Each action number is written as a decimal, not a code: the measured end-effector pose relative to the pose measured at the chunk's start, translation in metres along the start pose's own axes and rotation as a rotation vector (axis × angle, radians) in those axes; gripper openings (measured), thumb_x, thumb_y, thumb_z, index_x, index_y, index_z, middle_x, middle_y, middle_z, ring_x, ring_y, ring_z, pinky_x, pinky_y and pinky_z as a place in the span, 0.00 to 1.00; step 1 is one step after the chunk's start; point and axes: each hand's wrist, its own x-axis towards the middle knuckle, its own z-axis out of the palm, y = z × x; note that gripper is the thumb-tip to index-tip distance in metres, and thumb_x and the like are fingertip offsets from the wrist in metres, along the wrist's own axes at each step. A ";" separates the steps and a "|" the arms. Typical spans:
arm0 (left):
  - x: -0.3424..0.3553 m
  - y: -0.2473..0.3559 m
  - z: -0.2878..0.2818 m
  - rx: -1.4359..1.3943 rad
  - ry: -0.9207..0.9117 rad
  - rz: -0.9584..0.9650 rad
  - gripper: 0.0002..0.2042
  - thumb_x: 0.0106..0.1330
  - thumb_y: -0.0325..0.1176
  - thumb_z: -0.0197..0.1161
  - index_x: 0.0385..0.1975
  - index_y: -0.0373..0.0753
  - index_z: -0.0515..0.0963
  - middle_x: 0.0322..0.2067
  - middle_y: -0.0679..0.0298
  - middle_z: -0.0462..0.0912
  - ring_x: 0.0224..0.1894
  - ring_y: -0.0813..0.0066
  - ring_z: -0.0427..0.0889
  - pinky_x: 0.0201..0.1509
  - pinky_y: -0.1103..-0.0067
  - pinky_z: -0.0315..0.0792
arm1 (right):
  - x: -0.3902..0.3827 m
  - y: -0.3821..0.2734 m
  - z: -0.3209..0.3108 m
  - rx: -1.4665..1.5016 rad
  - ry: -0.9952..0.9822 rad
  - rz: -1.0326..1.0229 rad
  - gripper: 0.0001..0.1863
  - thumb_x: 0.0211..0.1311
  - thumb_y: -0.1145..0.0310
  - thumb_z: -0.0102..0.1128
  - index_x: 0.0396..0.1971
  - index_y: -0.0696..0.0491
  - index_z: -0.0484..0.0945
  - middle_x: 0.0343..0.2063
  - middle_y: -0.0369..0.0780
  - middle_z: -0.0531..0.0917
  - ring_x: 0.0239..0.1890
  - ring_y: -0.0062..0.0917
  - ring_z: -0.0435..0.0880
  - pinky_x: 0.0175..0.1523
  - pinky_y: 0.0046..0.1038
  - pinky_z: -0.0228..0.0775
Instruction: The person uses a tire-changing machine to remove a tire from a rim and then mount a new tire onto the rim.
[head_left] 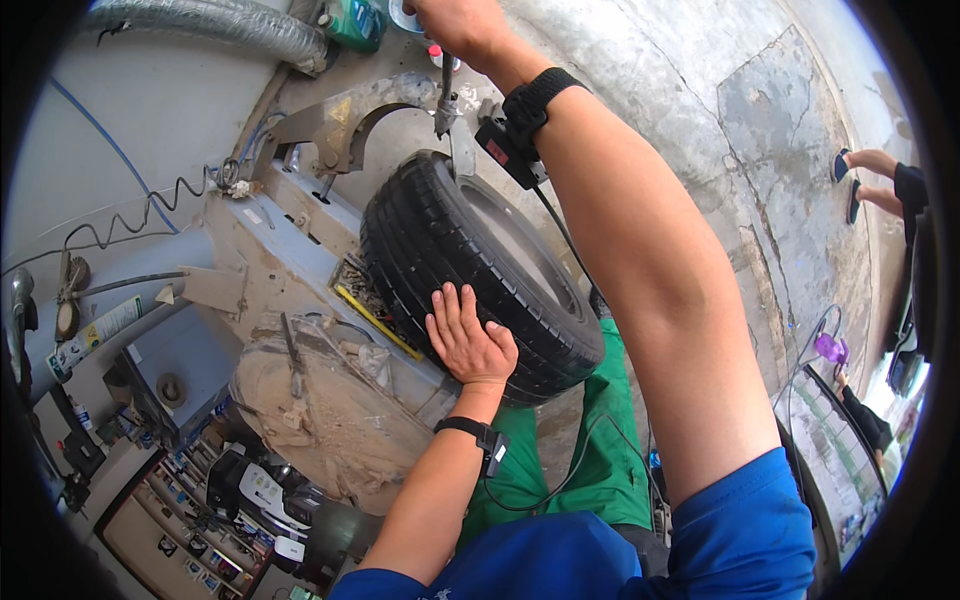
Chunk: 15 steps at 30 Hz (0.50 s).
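A black car tire (430,255) on a pale wheel rim (515,235) leans upright against the side of a dusty grey tire changer (290,225). My left hand (470,335) lies on the tread with its fingers stretched out. At the top edge, my right hand (462,25) is closed around the black handle (447,75) of the bead breaker arm (330,130); part of that hand is out of view. The arm's metal blade (462,150) reaches down against the wheel's outer side, near the rim edge. My legs in green trousers (605,430) stand close to the tire.
A dusty round plate (320,410) tops the machine. A green jug (355,25) and a silver duct (215,30) are at the far left. Shelves of tools (190,540) fill the lower left. Another person's legs (870,180) and a purple object (830,348) appear at right.
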 end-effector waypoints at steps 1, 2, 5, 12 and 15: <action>-0.001 0.000 0.000 0.005 0.002 0.000 0.30 0.65 0.36 0.46 0.68 0.34 0.67 0.70 0.48 0.67 0.75 0.48 0.63 0.77 0.54 0.51 | 0.000 0.001 0.001 0.000 0.006 0.033 0.25 0.68 0.55 0.48 0.31 0.61 0.85 0.34 0.59 0.85 0.43 0.54 0.85 0.53 0.47 0.74; -0.002 -0.001 0.000 0.013 -0.001 -0.001 0.31 0.64 0.37 0.47 0.70 0.36 0.66 0.71 0.49 0.67 0.75 0.49 0.63 0.78 0.56 0.50 | 0.001 0.003 0.002 0.001 0.012 0.065 0.25 0.67 0.54 0.49 0.30 0.62 0.85 0.33 0.60 0.84 0.43 0.55 0.85 0.52 0.46 0.75; -0.002 0.000 0.002 0.006 -0.007 -0.002 0.31 0.64 0.37 0.47 0.70 0.36 0.66 0.71 0.48 0.67 0.75 0.49 0.63 0.78 0.55 0.50 | 0.003 0.008 0.003 -0.018 0.027 0.050 0.26 0.66 0.54 0.49 0.29 0.63 0.85 0.32 0.61 0.84 0.41 0.56 0.85 0.52 0.47 0.75; -0.001 0.002 0.002 0.020 -0.001 0.013 0.31 0.64 0.37 0.47 0.69 0.35 0.66 0.71 0.47 0.66 0.75 0.48 0.63 0.78 0.55 0.50 | 0.003 0.006 0.003 -0.013 0.041 0.060 0.27 0.66 0.53 0.51 0.29 0.65 0.84 0.32 0.62 0.83 0.43 0.57 0.85 0.52 0.48 0.74; -0.001 0.001 0.002 0.032 -0.001 0.015 0.31 0.64 0.37 0.46 0.69 0.35 0.66 0.71 0.47 0.66 0.75 0.48 0.63 0.78 0.55 0.50 | 0.003 0.003 0.003 -0.001 0.037 0.059 0.27 0.67 0.53 0.51 0.29 0.66 0.83 0.32 0.63 0.82 0.43 0.57 0.85 0.52 0.49 0.74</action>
